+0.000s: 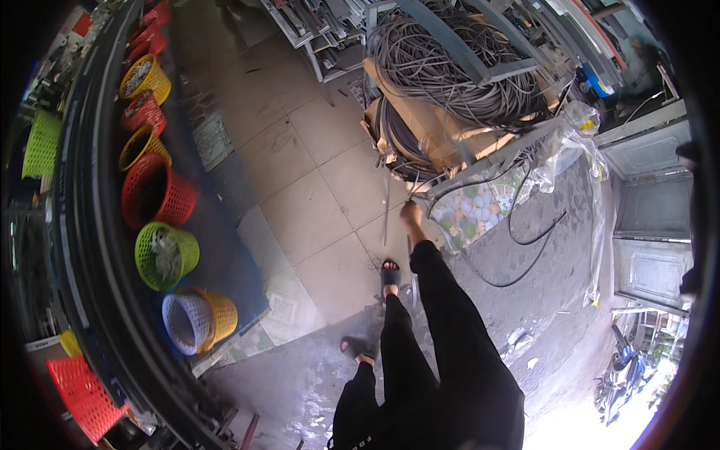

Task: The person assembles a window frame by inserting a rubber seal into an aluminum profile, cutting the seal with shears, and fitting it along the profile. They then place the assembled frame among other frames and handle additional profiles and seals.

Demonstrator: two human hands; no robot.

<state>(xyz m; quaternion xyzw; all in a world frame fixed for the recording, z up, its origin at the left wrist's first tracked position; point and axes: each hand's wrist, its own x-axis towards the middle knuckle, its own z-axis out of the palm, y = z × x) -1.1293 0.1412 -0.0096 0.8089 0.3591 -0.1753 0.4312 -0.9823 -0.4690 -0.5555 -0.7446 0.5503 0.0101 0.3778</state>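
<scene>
My right hand (pixel 411 214) reaches forward from a black sleeve, low in front of a torn cardboard box. Its fingers look closed around a dark flexible strip (pixel 442 187); the grip itself is small and slightly blurred. Coils of similar grey-black strip (pixel 457 71) spill over the top of the cardboard box (pixel 442 139). A thin straight strip (pixel 386 214) hangs beside my hand, to its left. Loose dark strip (pixel 517 279) curls across the floor to the right. My left hand is out of view.
Plastic baskets, such as a red one (pixel 159 191) and a green one (pixel 166 256), line the left beside long dark profiles (pixel 86 225). Grey metal bars (pixel 442 41) cross the coils. Clear plastic sheeting (pixel 559 154) hangs at right. My sandalled foot (pixel 390 277) stands near the hand.
</scene>
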